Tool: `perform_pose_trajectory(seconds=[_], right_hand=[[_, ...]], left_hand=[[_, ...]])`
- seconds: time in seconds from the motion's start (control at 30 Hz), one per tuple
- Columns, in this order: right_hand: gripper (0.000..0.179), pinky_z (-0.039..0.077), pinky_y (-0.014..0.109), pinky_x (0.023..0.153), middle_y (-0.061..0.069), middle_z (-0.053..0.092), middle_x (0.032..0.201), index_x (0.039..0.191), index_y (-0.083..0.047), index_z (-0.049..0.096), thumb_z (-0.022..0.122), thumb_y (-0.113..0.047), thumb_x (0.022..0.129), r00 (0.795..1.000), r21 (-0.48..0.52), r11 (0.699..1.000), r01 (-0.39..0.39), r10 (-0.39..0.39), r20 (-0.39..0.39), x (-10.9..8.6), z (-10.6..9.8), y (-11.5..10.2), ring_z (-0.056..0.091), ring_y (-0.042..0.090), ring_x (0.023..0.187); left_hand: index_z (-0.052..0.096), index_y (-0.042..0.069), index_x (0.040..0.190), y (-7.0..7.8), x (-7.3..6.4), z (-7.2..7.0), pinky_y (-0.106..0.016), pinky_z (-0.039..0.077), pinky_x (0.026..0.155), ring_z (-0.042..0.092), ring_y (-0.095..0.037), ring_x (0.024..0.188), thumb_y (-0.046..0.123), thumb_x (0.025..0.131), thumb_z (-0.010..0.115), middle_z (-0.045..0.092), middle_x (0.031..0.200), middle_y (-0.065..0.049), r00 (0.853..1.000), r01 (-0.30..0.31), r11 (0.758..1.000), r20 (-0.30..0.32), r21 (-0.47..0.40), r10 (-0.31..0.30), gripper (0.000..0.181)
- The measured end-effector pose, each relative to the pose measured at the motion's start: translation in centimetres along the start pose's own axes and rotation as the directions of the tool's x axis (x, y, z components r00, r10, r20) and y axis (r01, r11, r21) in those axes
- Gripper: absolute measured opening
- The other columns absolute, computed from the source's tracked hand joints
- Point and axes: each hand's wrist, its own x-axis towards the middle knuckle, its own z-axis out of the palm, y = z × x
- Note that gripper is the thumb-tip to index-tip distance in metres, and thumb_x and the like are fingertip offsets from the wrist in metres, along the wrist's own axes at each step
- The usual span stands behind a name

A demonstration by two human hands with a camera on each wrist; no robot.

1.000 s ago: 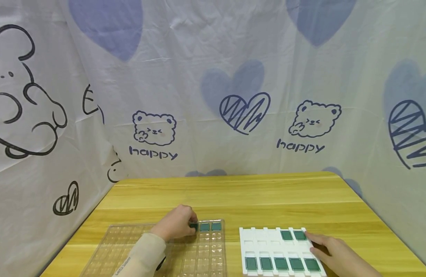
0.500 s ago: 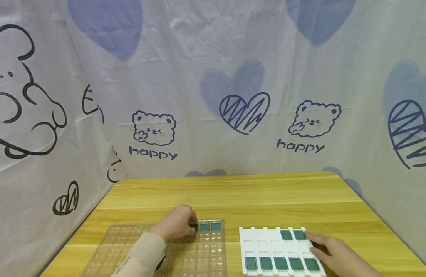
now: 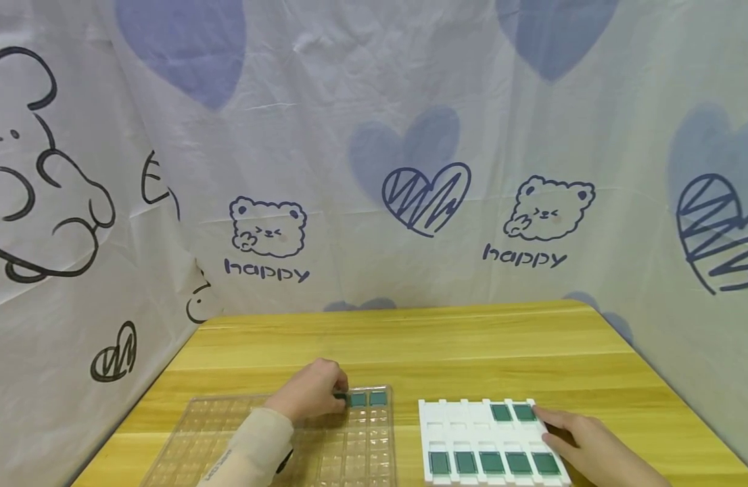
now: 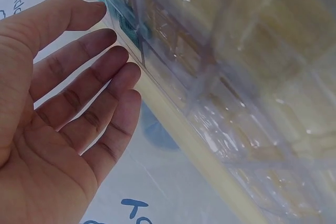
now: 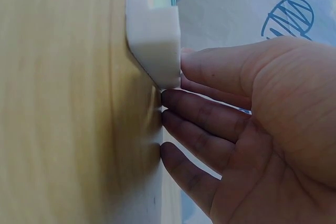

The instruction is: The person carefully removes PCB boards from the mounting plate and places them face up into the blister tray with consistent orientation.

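Listing what we see: one clear plastic tray [image 3: 391, 439] with gridded pockets, lying at left on a wood-grain tabletop [image 3: 404, 352]; one white tray [image 3: 471, 438], just right of it. In the clear tray's far row, toward its right end, we count two green squares [image 3: 358, 400] side by side, plus a partly hidden green square [image 3: 341, 396] at the left hand [image 3: 312, 392]. That hand's thumb and fingertips stand apart, curved toward the square; we cannot tell whether they pinch it. In the white tray we record five green pieces [image 3: 492, 462] along the near row, two at the far row's right end. The right hand [image 3: 583, 439], fingers extended, touches this tray's right side.
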Motion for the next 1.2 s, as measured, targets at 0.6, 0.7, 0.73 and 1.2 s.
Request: perform_pose_trajectory(seconds=[0.6,0.7,0.73,1.2], right_hand=[[0.062,0.052,0.061,0.11,0.024,0.061,0.152,0.153,0.001,0.055,0.071,-0.033,0.103,0.999,-0.012,1.0,0.025,-0.025,-0.025,0.1,0.1,0.2,0.062,0.04,0.136],[0.062,0.052,0.061,0.11,0.024,0.061,0.152,0.153,0.001,0.055,0.07,-0.033,0.103,0.999,-0.015,1.0,0.025,-0.026,-0.027,0.1,0.1,0.2,0.062,0.041,0.136],[0.062,0.052,0.061,0.11,0.024,0.061,0.152,0.153,0.001,0.055,0.07,-0.033,0.104,0.999,-0.016,1.0,0.025,-0.025,-0.027,0.1,0.1,0.2,0.062,0.041,0.136],[0.061,0.052,0.061,0.11,0.023,0.063,0.15,0.152,0.002,0.056,0.07,-0.032,0.104,0.998,-0.02,0.999,0.043,-0.043,-0.041,-0.1,0.0,0.3,0.062,0.04,0.136]], left_hand=[[0.081,0.01,0.097,1.4,0.9,0.2,-0.037,0.062,0.082,0.073,-0.018,0.09,0.016,0.088,0.088,0.079,0.097,-0.003,0.999,-0.033,0.998,-0.012,0.044,0.034,0.012],[0.081,0.011,0.096,1.6,1.3,0.3,-0.035,0.062,0.08,0.072,-0.016,0.089,0.016,0.088,0.088,0.079,0.096,-0.001,0.999,-0.044,0.997,-0.017,0.063,0.046,0.011],[0.081,0.011,0.095,1.7,1.4,0.3,-0.035,0.061,0.08,0.072,-0.016,0.089,0.016,0.088,0.087,0.079,0.095,-0.001,0.999,-0.049,0.996,-0.019,0.072,0.051,0.011],[0.082,0.01,0.095,3.8,2.9,0.3,-0.033,0.06,0.079,0.069,-0.013,0.084,0.015,0.089,0.085,0.08,0.095,-0.002,0.995,-0.095,0.992,-0.004,0.079,0.095,0.009]])
